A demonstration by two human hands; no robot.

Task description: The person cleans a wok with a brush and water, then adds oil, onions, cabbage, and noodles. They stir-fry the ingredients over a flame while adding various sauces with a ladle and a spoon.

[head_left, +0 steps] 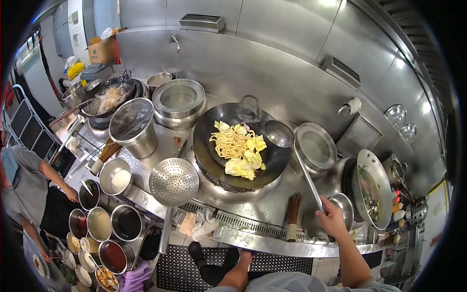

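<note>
My right hand (332, 219) is wrapped round the handle of a long steel ladle (279, 134), whose bowl rests at the right side of a black wok (206, 141). Thick noodles (230, 142) and pale cabbage pieces (240, 168) lie in the wok. My left hand (248, 255) is low at the counter's front edge, mostly hidden by the forearm, and its fingers cannot be made out. A perforated strainer (173, 181) lies left of the wok, its handle pointing down over the edge.
A second wok (116, 97) bubbles at the back left. Pots of sauces (116, 256) stand at the lower left, near a person (29, 170) in grey. Bamboo brushes (293, 214) and a large pan (372, 190) are to the right.
</note>
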